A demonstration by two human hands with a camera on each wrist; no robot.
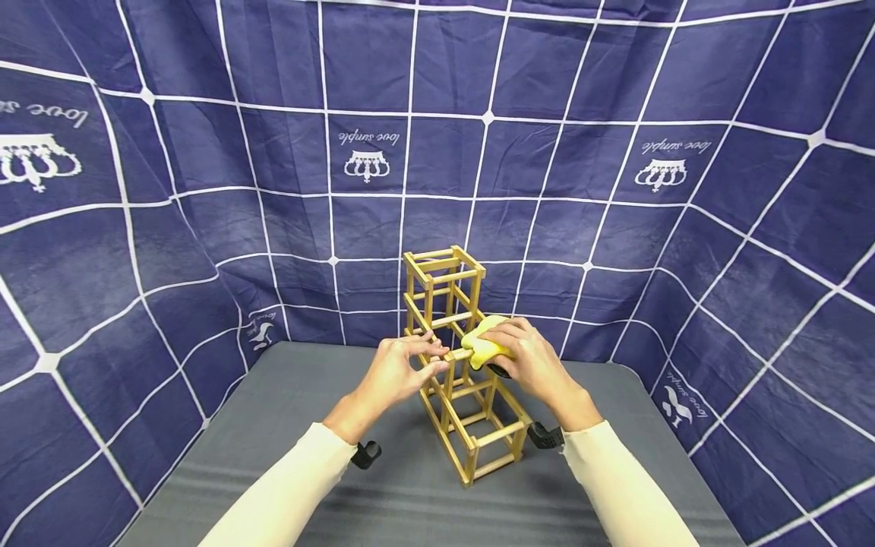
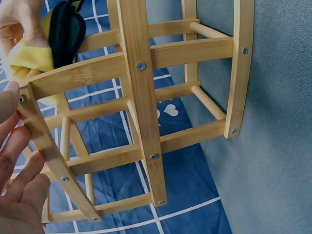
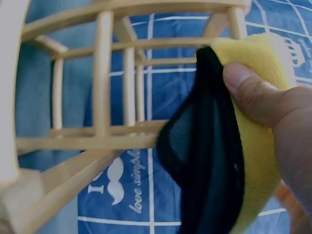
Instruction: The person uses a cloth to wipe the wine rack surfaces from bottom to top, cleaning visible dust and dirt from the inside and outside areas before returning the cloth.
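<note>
A light wooden rack (image 1: 472, 438) of square open frames stands in steps on the grey surface, its tallest part at the back. My right hand (image 1: 533, 357) grips a yellow cloth (image 3: 258, 161) with a black edge, thumb pressed on the yellow side. In the head view the cloth lies over the top rail of the rack's middle step. At the left end of that rail, my left hand (image 1: 399, 370) has its fingertips at the corner post (image 2: 48, 141), fingers slightly bent. The cloth partly hides the rail and the right fingertips.
The grey surface (image 1: 239, 456) spreads around the rack. A blue curtain (image 1: 437, 167) with white grid lines hangs behind and along both sides. Black wrist straps (image 1: 367, 454) show at the sleeve cuffs.
</note>
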